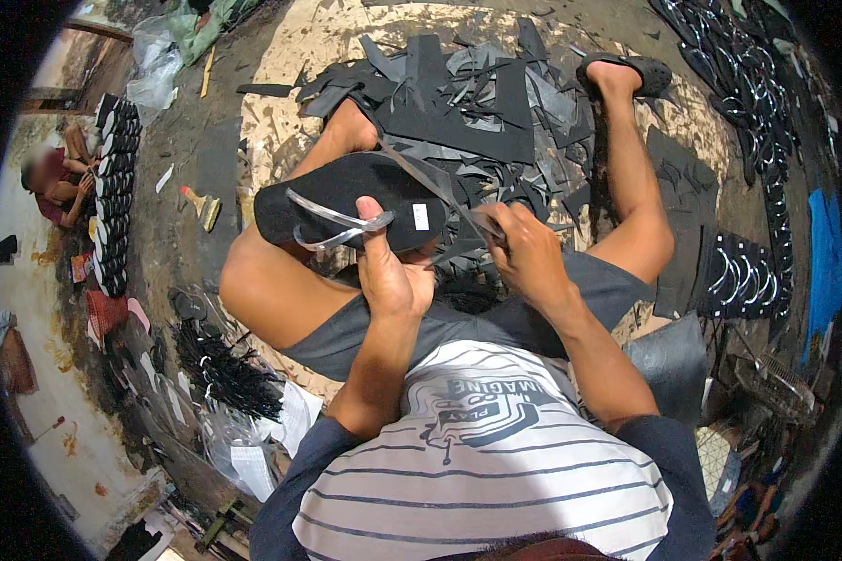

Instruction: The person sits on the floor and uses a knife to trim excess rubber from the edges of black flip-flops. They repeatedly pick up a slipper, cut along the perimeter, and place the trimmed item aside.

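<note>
Pinching the light, flexible black sandal (346,201) by its strap end, my left hand (390,271) steadies it while my right hand (526,252) closes on a thin blade (430,182).

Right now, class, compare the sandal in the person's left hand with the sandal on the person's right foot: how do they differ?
The held sandal is off the foot, gripped by the left hand above the knee; the worn sandal sits on the right foot, resting on the floor. The held sandal shows a pale grey strap and a small white label; the worn sandal looks all dark, with the foot covering most of it. Both are black.
</note>
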`<act>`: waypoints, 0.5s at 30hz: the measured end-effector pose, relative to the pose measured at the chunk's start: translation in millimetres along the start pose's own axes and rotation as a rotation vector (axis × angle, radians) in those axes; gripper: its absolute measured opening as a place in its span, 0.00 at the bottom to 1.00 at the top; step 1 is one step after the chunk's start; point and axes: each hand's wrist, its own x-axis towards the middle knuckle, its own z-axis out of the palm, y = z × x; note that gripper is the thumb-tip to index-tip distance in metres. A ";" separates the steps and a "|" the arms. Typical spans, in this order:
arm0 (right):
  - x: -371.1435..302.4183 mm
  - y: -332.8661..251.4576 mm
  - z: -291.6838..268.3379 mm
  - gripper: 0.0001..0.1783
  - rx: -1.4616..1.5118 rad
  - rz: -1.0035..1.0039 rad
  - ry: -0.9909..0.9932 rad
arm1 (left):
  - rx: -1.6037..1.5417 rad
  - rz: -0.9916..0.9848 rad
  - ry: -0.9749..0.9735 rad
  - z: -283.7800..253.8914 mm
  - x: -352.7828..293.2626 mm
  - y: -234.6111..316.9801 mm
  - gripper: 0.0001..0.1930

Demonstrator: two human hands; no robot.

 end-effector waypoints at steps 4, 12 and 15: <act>34.2 -20.0 -6.5 0.23 -0.028 -0.049 -0.177 | -0.069 0.017 0.039 -17.9 -8.9 -17.8 0.22; 87.0 -41.4 31.3 0.22 0.300 -0.331 -0.339 | 0.017 0.067 0.055 -61.5 -34.7 -20.9 0.25; 84.6 -27.3 10.5 0.19 0.645 0.156 -0.448 | -0.053 -0.008 0.083 -47.8 -19.9 -3.1 0.17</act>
